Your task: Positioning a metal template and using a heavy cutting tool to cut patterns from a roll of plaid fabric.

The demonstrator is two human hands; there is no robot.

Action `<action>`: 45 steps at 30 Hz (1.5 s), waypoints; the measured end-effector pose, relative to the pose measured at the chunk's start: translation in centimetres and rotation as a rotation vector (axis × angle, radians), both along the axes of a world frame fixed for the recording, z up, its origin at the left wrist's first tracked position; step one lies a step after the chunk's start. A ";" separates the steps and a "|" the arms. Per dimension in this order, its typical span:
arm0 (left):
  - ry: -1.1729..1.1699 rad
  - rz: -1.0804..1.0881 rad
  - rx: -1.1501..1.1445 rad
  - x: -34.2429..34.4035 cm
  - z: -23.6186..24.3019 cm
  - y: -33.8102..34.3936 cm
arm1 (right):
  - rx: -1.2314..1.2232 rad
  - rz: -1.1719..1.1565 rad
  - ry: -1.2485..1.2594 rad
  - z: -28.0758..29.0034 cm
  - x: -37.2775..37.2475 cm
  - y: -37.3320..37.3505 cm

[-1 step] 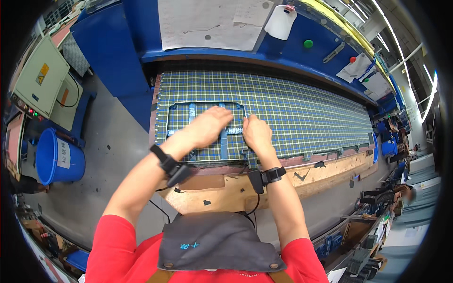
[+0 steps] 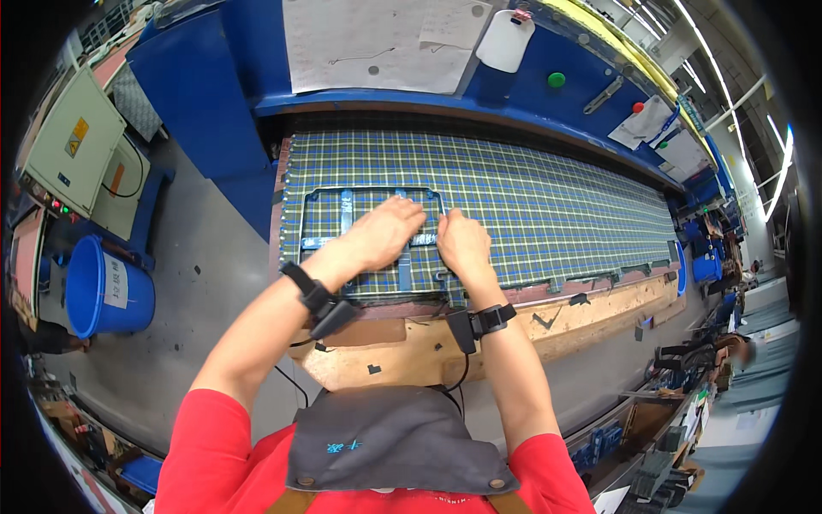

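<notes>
A rectangular cutting die [image 2: 347, 210], a thin dark metal frame with blue crossing bars, lies on the plaid fabric [image 2: 548, 206] near its left end. My left hand [image 2: 390, 230] reaches over the die's middle, its fingers curled down on the crossing bars. At the die's right edge, my right hand [image 2: 464, 242] has its fingers closed round the frame. Both sets of fingertips are partly hidden by the hands. The fabric is dark green and blue with pale yellow lines, spread flat in what looks like a stack.
A wooden ledge [image 2: 377, 347] with dark scraps runs along the near side. Beyond the fabric stands a blue machine body [image 2: 360, 101] with papers on it. On the left are a blue bin [image 2: 90, 300] and a pale control cabinet [image 2: 73, 146]. Cables hang from both wrist straps.
The die and both hands sit very slightly further left in the picture, along with a small shift of the whole view. Both hands keep their hold.
</notes>
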State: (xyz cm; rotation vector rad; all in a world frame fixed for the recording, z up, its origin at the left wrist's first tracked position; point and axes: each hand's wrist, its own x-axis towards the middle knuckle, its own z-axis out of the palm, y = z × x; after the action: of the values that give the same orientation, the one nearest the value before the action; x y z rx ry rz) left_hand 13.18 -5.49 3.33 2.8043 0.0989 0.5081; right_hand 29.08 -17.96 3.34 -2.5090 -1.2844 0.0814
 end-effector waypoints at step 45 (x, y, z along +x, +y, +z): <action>0.039 0.020 0.018 -2.0 0.2 -10.2 | 0.329 0.494 -0.203 -3.9 0.0 -10.1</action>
State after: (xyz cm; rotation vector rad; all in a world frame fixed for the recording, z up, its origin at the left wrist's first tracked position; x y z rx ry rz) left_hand 11.21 -15.67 3.49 2.8343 0.1312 0.4606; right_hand 29.08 -28.09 -0.56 -1.9215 -1.8088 -0.2583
